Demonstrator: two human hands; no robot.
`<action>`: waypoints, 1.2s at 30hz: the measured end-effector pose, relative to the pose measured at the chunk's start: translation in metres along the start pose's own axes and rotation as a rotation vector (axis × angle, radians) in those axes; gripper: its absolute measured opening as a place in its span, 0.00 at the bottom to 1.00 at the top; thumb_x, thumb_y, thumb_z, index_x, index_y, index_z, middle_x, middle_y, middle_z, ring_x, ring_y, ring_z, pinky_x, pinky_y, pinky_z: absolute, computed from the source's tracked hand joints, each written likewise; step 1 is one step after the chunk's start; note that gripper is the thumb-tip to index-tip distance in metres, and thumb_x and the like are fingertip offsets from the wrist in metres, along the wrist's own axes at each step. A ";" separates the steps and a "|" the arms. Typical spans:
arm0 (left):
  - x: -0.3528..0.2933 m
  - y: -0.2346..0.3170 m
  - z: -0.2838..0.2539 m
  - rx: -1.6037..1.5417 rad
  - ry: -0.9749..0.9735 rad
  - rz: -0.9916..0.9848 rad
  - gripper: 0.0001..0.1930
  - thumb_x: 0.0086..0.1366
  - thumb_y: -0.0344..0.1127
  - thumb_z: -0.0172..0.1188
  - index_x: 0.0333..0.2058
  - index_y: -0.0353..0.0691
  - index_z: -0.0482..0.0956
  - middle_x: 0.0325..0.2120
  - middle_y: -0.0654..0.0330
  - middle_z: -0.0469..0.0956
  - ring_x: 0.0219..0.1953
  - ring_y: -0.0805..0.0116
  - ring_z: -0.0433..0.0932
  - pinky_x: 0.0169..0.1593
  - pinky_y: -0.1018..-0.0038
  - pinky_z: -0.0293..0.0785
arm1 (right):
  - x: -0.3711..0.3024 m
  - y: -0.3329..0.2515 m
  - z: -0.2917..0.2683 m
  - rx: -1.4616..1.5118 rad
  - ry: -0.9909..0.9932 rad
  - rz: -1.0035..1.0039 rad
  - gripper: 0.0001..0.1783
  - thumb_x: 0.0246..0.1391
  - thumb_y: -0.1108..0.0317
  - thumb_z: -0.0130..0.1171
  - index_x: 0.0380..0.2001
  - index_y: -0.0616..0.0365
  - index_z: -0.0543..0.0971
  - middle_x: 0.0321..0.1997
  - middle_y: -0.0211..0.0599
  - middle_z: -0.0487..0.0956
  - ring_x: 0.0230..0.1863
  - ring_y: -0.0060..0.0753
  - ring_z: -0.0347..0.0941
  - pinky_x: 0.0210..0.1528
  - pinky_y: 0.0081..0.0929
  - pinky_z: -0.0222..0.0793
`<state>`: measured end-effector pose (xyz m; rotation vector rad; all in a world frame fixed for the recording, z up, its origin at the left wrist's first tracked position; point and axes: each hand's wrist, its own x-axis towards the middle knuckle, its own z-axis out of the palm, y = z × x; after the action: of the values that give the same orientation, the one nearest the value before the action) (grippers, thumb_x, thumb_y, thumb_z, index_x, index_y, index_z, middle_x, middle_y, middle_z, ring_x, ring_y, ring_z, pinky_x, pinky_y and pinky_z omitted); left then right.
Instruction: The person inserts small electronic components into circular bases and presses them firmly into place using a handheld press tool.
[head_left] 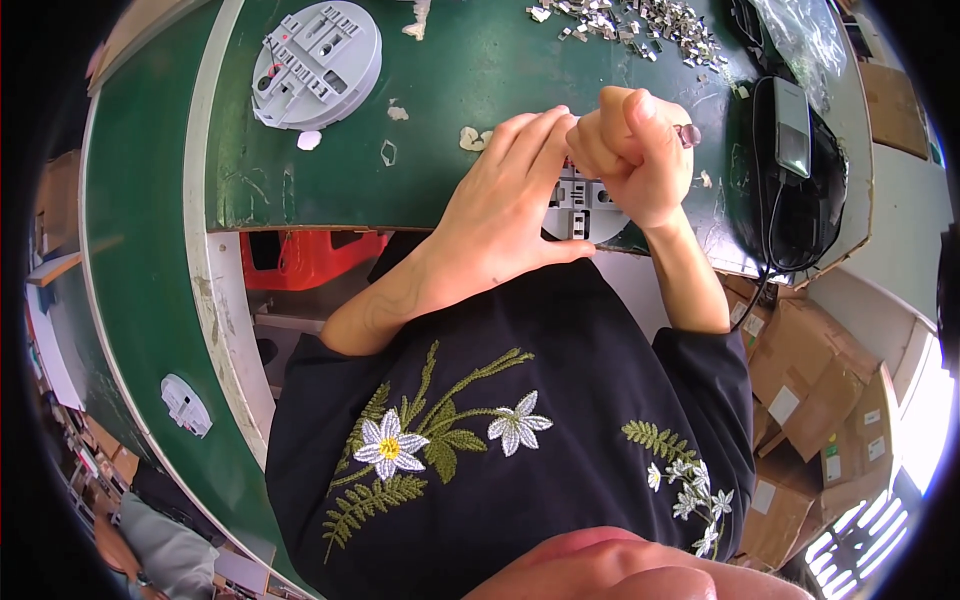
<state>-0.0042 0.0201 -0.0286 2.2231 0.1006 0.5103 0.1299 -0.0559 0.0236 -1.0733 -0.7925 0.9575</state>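
Observation:
A grey round plastic base (605, 225) with moulded slots lies at the table's near edge, partly covered by both hands. My left hand (495, 205) is around its left side, fingers stretched over the far part and thumb at the near edge. Above the base, my right hand (640, 150) is closed in a fist round a tool. Only the tool's purplish translucent handle end (688, 135) shows beside the fist; its tip is hidden. Similar grey round bases (325, 75) sit stacked at the far left of the table.
Small metal clips (685, 35) lie heaped at the far right. Near the right edge, a grey box-shaped device (793, 125) with a cord rests on a black item. A red plastic stool (315, 265) stands below the table; cardboard boxes (810, 345) are at right. Another base (186, 405) lies on the left green surface.

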 end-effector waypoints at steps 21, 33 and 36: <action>0.001 -0.006 0.000 -0.022 0.004 -0.024 0.54 0.43 0.45 0.77 0.64 0.28 0.57 0.63 0.44 0.60 0.63 0.48 0.60 0.65 0.59 0.61 | 0.004 0.004 -0.010 0.118 0.044 -0.097 0.24 0.65 0.49 0.42 0.17 0.48 0.60 0.18 0.26 0.59 0.16 0.18 0.45 0.20 0.20 0.41; -0.007 -0.011 -0.026 -0.510 0.064 -0.247 0.51 0.46 0.48 0.78 0.64 0.34 0.62 0.63 0.47 0.63 0.57 0.50 0.71 0.62 0.59 0.67 | -0.013 -0.033 -0.024 0.363 0.233 -0.552 0.24 0.62 0.49 0.42 0.14 0.45 0.57 0.16 0.22 0.54 0.15 0.18 0.44 0.18 0.22 0.40; -0.015 -0.024 -0.040 -1.039 0.128 -0.397 0.46 0.55 0.58 0.69 0.64 0.36 0.63 0.60 0.45 0.67 0.54 0.49 0.73 0.60 0.60 0.69 | -0.024 -0.044 -0.039 0.227 0.335 -0.604 0.25 0.64 0.49 0.41 0.14 0.46 0.57 0.16 0.24 0.54 0.15 0.19 0.45 0.18 0.21 0.40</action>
<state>-0.0310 0.0614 -0.0284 1.1164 0.2677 0.3559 0.1663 -0.0996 0.0523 -0.7039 -0.6522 0.3313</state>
